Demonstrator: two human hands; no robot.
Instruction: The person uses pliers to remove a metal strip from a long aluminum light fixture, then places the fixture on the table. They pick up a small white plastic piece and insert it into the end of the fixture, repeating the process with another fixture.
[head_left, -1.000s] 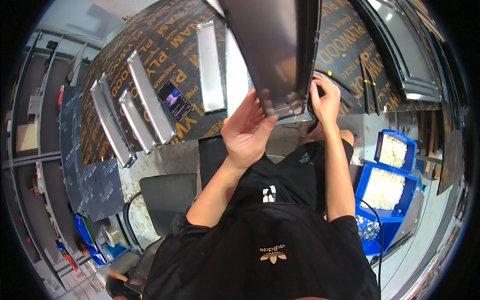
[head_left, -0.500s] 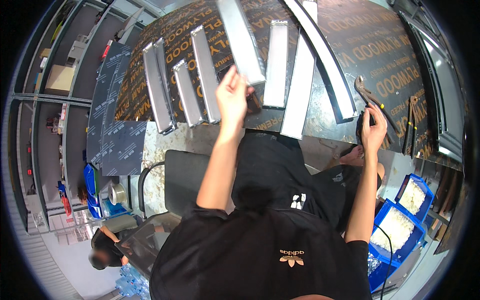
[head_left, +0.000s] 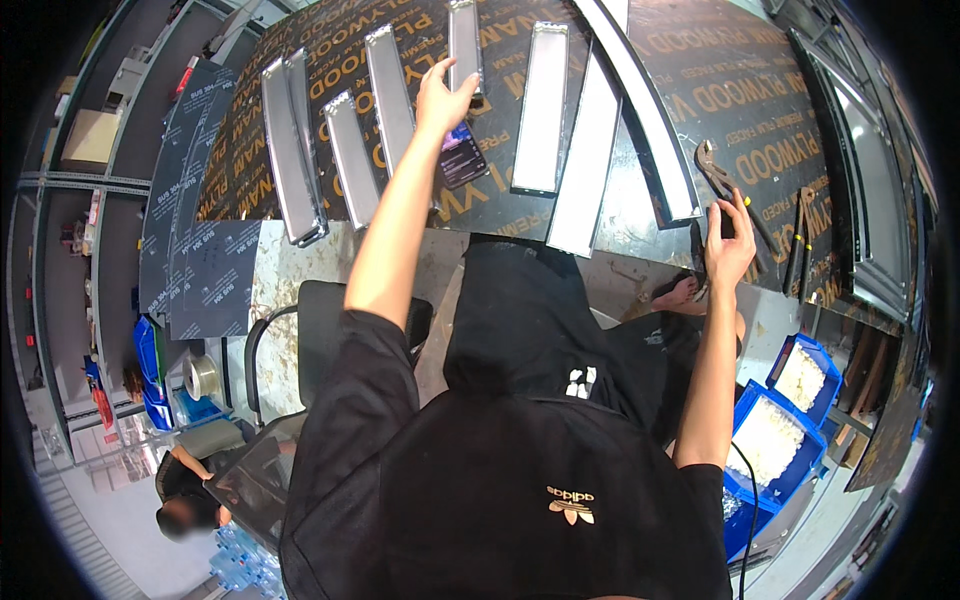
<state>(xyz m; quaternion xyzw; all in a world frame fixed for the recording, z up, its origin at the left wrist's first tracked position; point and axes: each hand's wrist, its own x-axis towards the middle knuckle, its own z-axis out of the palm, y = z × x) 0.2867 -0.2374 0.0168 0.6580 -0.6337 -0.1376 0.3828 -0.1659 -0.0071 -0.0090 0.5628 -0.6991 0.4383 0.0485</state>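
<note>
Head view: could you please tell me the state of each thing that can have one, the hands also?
Left hand: at the near end of the short metal strip; grip unclear
Right hand: fingers bent, beside the nearer pliers; contact unclear
Nearer pliers: lying on the table
Phone: face up, screen lit
Large blue bin: open, holding pale pieces
Small blue bin: open, holding pale pieces

L hand (head_left: 444, 97) covers part of panel (head_left: 464, 45); grip unclear. L forearm (head_left: 388, 240) hides near end of adj. panel (head_left: 388, 75). Phone (head_left: 463, 160): edge partly behind L wrist, screen text too small. Curved strip (head_left: 652, 130): far end cut off at top; overlaps str. strip (head_left: 583, 185). R hand (head_left: 730, 245) hides pt. of pliers (head_left: 709, 165); contact unclear. Co-worker's head (head_left: 188, 517): blurred.
</note>
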